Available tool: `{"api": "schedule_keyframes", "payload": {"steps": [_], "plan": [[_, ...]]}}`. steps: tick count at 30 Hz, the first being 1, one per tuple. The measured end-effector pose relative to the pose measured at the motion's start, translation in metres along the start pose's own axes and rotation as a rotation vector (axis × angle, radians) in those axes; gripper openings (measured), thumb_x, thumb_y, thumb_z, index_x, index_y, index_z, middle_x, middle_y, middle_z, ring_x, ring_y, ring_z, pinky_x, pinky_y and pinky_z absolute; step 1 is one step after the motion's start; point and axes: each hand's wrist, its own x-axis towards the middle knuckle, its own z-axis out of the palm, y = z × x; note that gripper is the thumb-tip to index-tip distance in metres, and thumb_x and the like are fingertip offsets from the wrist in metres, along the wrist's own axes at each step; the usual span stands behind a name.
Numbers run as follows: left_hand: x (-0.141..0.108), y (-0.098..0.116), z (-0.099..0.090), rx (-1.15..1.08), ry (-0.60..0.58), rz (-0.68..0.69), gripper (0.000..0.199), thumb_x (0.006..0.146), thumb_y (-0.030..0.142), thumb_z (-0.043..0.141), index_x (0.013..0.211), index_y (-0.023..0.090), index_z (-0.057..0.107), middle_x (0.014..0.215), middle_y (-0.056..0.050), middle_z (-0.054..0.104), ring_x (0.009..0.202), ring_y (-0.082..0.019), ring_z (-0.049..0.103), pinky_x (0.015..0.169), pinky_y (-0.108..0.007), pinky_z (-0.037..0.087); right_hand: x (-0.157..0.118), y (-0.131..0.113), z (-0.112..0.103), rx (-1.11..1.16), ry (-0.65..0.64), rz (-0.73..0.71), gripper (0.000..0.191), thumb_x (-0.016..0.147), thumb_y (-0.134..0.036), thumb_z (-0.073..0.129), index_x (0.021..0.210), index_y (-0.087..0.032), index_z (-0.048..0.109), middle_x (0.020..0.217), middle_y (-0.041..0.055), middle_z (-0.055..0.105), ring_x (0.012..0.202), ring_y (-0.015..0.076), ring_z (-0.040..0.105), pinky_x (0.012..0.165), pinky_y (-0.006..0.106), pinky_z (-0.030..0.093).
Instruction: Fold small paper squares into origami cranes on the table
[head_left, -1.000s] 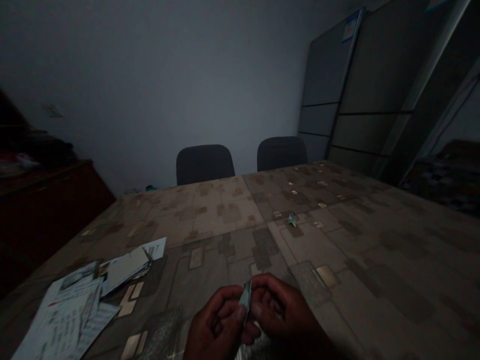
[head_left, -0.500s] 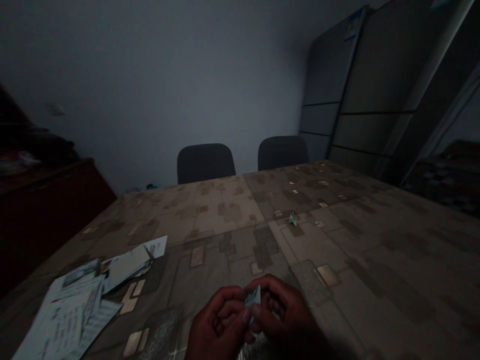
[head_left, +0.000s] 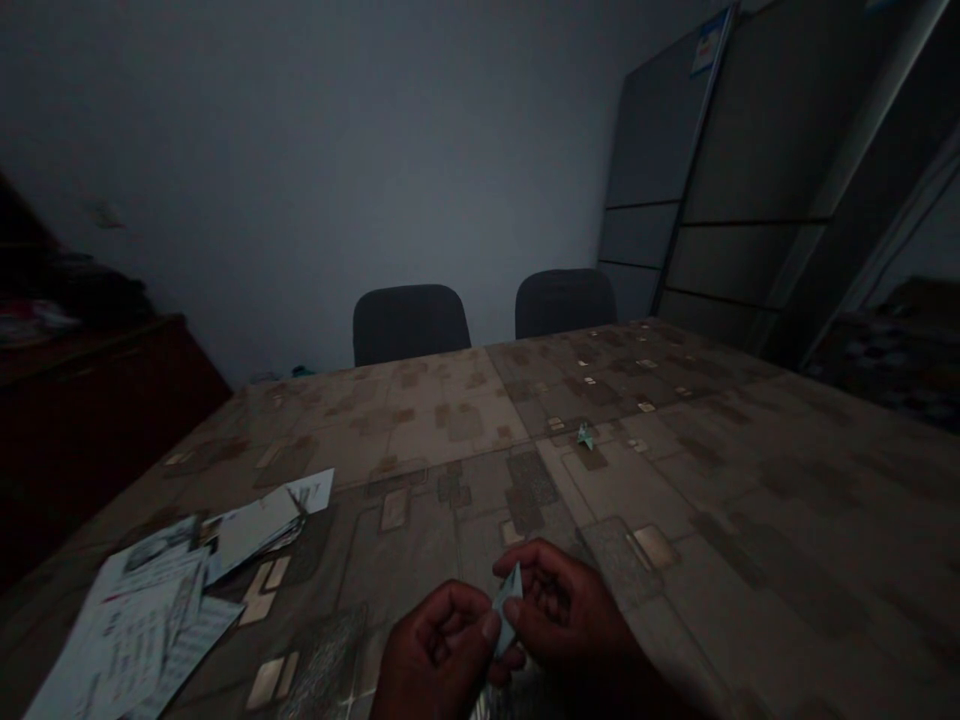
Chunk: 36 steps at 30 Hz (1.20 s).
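Observation:
A small folded piece of pale green paper (head_left: 508,612) is held between my two hands near the bottom centre. My left hand (head_left: 439,645) pinches its left edge with thumb and fingertips. From the other side, my right hand (head_left: 566,610) grips it, the thumb on its face and the fingers curled behind. Farther off on the patterned tablecloth (head_left: 480,520) stands a small green folded paper figure (head_left: 585,436). At the left lie a stack of cards (head_left: 255,530) and several loose printed sheets (head_left: 124,630), overlapping one another.
Two dark chairs (head_left: 410,325) (head_left: 565,302) stand behind the table's far edge, before a plain wall. A dark red cabinet (head_left: 105,410) with objects on it is at the left. Tall sliding doors (head_left: 742,170) rise at the back right.
The paper between my hands has turned and now looks narrower and more upright. My hands have moved slightly apart, and the right fingers have shifted up a little.

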Motion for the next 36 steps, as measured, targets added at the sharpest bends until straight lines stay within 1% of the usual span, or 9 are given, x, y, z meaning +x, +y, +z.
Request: {"api": "schedule_keyframes", "payload": {"steps": [2,7,13,17,20,23,26,31,36], "plan": [[0.000,0.000,-0.001,0.011,0.010,0.009,0.035,0.058,0.042,0.084,0.060,0.016,0.061,0.047,0.000,0.064,0.046,-0.012,0.058,0.050,-0.021,0.044,0.001,0.004,-0.001,0.015,-0.002,-0.008,0.029,0.069,-0.031,0.068,0.092,-0.016,0.058,0.063,-0.0044,0.053,0.050,0.0101,0.056,0.046,0.020,0.040],[0.001,-0.002,-0.002,-0.017,-0.043,0.008,0.035,0.060,0.043,0.084,0.060,0.016,0.061,0.050,-0.001,0.066,0.049,-0.013,0.059,0.052,-0.022,0.045,0.001,0.008,-0.003,0.005,-0.025,0.054,0.027,0.070,-0.036,0.068,0.069,-0.018,0.049,0.052,-0.0070,0.046,0.048,0.0110,0.055,0.044,0.018,0.035],[-0.001,-0.004,-0.001,0.060,0.016,-0.008,0.037,0.056,0.045,0.084,0.063,0.015,0.065,0.052,0.000,0.065,0.048,-0.013,0.059,0.050,-0.022,0.044,-0.002,-0.004,-0.002,-0.010,-0.041,0.095,0.031,0.069,-0.038,0.069,0.064,-0.019,0.044,0.048,-0.0082,0.045,0.043,0.0098,0.050,0.043,0.019,0.035],[0.003,-0.003,-0.004,0.093,-0.037,0.000,0.036,0.060,0.045,0.082,0.060,0.014,0.064,0.047,0.000,0.064,0.046,-0.012,0.057,0.050,-0.021,0.043,0.001,-0.006,-0.004,0.079,-0.088,0.063,0.040,0.067,-0.047,0.073,0.064,-0.018,0.046,0.051,-0.0063,0.049,0.045,0.0082,0.048,0.047,0.019,0.034],[0.006,-0.004,-0.005,0.085,-0.073,-0.011,0.036,0.062,0.047,0.081,0.063,0.014,0.065,0.048,0.000,0.064,0.044,-0.011,0.055,0.047,-0.020,0.041,0.004,-0.005,-0.006,0.063,-0.074,0.048,0.042,0.068,-0.051,0.073,0.065,-0.018,0.047,0.053,-0.0043,0.052,0.046,0.0082,0.046,0.048,0.020,0.034],[0.007,-0.005,-0.004,0.083,-0.060,-0.041,0.040,0.059,0.049,0.082,0.068,0.014,0.067,0.054,-0.003,0.068,0.047,-0.013,0.060,0.047,-0.021,0.042,0.006,-0.006,-0.007,0.031,-0.046,0.059,0.042,0.070,-0.051,0.071,0.064,-0.019,0.046,0.052,-0.0058,0.049,0.046,0.0086,0.045,0.048,0.020,0.034],[0.004,-0.004,-0.003,0.111,-0.055,-0.063,0.042,0.054,0.050,0.084,0.066,0.013,0.069,0.055,-0.004,0.069,0.049,-0.014,0.061,0.047,-0.021,0.042,0.005,-0.008,-0.007,-0.001,0.007,0.032,0.040,0.070,-0.048,0.072,0.063,-0.019,0.044,0.051,-0.0075,0.045,0.047,0.0084,0.043,0.049,0.020,0.033],[0.003,-0.004,-0.005,0.160,-0.095,-0.024,0.038,0.060,0.048,0.082,0.056,0.013,0.067,0.048,-0.001,0.065,0.042,-0.010,0.055,0.044,-0.020,0.038,0.004,-0.011,-0.003,-0.035,0.047,-0.009,0.029,0.067,-0.036,0.072,0.067,-0.018,0.050,0.052,-0.0087,0.041,0.049,0.0080,0.038,0.049,0.020,0.030],[0.004,-0.006,-0.006,0.110,-0.115,-0.072,0.039,0.057,0.048,0.084,0.069,0.012,0.073,0.053,-0.002,0.068,0.047,-0.012,0.060,0.047,-0.020,0.041,0.005,-0.013,-0.005,-0.036,0.051,-0.038,0.027,0.067,-0.036,0.073,0.072,-0.017,0.054,0.054,-0.0078,0.045,0.049,0.0080,0.040,0.050,0.020,0.032]]}}
